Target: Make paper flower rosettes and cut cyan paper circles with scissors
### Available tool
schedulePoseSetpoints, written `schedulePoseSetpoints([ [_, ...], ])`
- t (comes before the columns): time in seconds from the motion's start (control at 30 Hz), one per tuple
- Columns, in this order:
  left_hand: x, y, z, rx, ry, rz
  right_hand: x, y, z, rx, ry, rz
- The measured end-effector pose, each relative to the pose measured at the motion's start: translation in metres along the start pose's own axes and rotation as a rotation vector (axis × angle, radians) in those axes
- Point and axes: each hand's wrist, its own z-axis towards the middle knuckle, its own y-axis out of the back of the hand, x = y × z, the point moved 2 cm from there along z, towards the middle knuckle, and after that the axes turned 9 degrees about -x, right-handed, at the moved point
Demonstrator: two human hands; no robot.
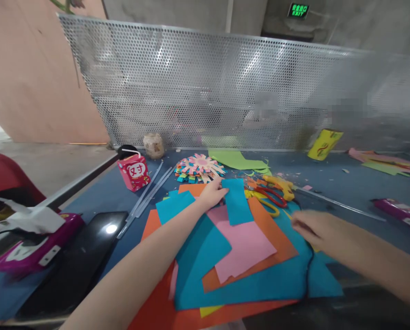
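My left hand point(212, 194) pinches the left edge of a small blue paper rectangle point(238, 204), holding it over the paper pile. Under it lie a pink paper sheet point(241, 245), orange paper point(276, 233) and larger blue sheets point(199, 250). My right hand point(309, 225), slightly blurred, is closed with curled fingers above the pile's right side; a thin yellow edge shows by the fingertips, and what they hold is unclear. Scissors with red handles point(271, 196) and a yellow-orange tool point(280, 184) rest behind the pile. Fringed paper flowers point(199, 166) are stacked beyond my left hand.
Clear sticks point(153, 192) lie left of the pile, near a pink drink carton point(135, 172) and a black phone-like slab point(77, 256). A purple power strip point(43, 252) sits far left. A perforated metal screen point(191, 87) closes the back; a yellow can point(324, 144) stands before it.
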Motion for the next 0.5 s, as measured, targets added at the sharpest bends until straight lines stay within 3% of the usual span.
schedulePoseSetpoints([
  [0.13, 0.003, 0.002, 0.001, 0.053, 0.030, -0.123, 0.016, -0.010, 0.060, 0.006, -0.044, -0.076],
  [0.2, 0.004, 0.002, 0.002, 0.074, 0.029, -0.149, 0.019, -0.016, 0.077, 0.032, -0.041, -0.071],
  [0.5, 0.015, 0.004, 0.006, 0.158, -0.002, -0.163, 0.020, -0.028, 0.066, 0.074, 0.133, 0.064],
])
